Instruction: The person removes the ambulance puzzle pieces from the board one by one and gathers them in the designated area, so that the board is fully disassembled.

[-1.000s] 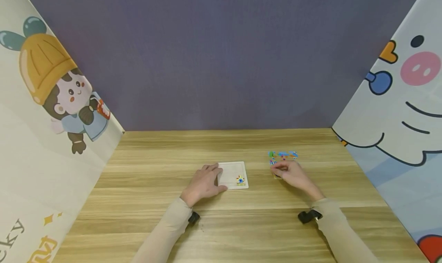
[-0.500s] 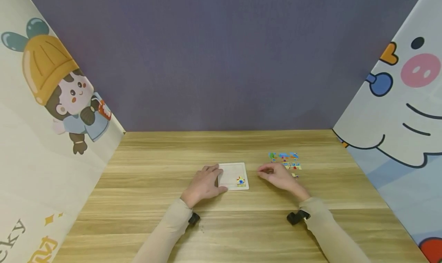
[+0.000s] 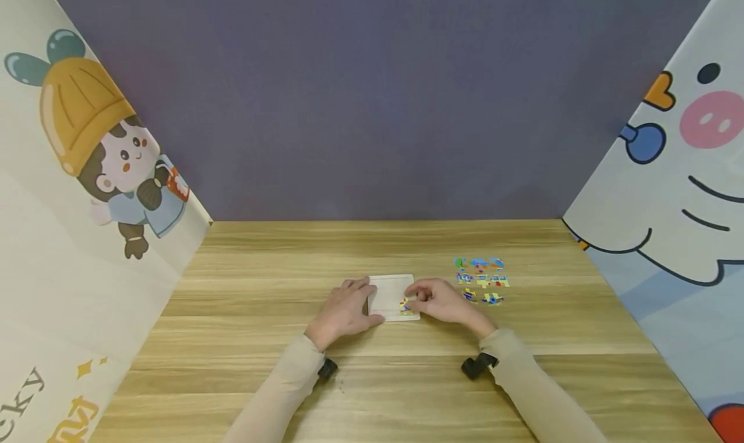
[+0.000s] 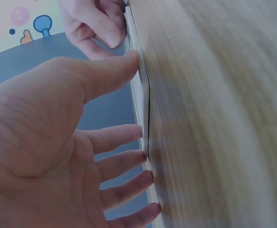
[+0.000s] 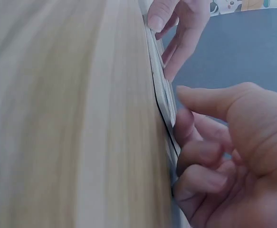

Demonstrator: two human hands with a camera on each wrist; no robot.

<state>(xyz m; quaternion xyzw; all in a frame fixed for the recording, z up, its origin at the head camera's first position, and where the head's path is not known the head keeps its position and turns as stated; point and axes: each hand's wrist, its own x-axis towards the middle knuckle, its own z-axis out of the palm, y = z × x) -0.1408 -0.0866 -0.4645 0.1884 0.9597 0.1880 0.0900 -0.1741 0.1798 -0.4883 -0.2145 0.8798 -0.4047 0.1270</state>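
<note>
A white square puzzle tray (image 3: 386, 298) lies on the table in the head view, with one colourful puzzle piece (image 3: 406, 307) in its near right corner. My left hand (image 3: 344, 306) rests against the tray's left side, fingers spread and fairly straight. In the left wrist view, my left thumb (image 4: 114, 72) and fingertips touch the tray's edge. My right hand (image 3: 444, 301) is over the tray's right side, thumb and forefinger at the piece. The right wrist view shows the thumb (image 5: 205, 99) apart from the loosely bent fingers, and no piece is visible between them.
To the right of the tray, several loose puzzle pieces (image 3: 481, 280) lie in rows on the wood-grain table (image 3: 279, 256). A dark panel (image 3: 372, 101) stands behind the table, and printed panels (image 3: 686, 223) flank it.
My right hand has moved left from the loose pieces to the tray's right side, uncovering the pieces beneath it. The left hand and the tray have stayed in place.
</note>
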